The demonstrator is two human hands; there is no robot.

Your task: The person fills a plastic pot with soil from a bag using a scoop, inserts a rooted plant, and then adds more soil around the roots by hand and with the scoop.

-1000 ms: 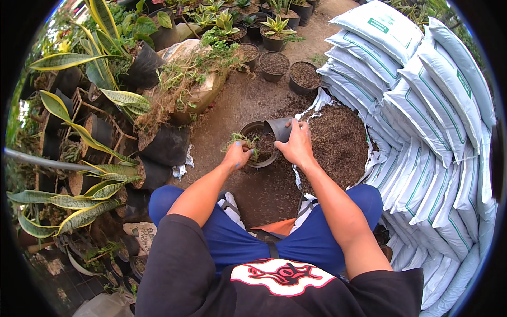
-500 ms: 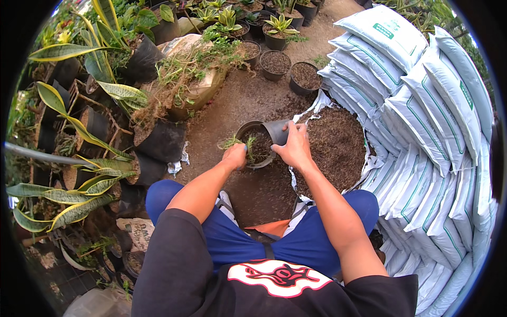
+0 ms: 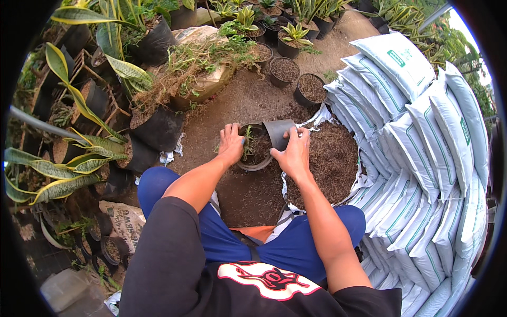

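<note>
In front of my knees a dark plant pot (image 3: 254, 167) stands on the ground, with soil and a small green plant (image 3: 247, 143) inside. My left hand (image 3: 231, 143) is curled against the left side of this pot, beside the plant; its fingertips are partly hidden. A second, smaller grey-black pot (image 3: 278, 134) is tipped over the right part of the standing pot, its mouth facing left. My right hand (image 3: 296, 153) grips this tipped pot at its base, with the thumb on the near side and fingers on the far side.
A mound of dark soil (image 3: 330, 161) lies on white sheeting to the right. Stacked white sacks (image 3: 417, 153) rise beyond it. Soil-filled pots (image 3: 310, 89) stand ahead. Potted snake plants (image 3: 68, 174) crowd the left, near a sack topped with pulled-up weeds (image 3: 198, 61).
My left hand has shifted up and left from the plant's stems to the pot's side. The plant now stands more upright inside the pot. My right hand still holds the tipped pot.
</note>
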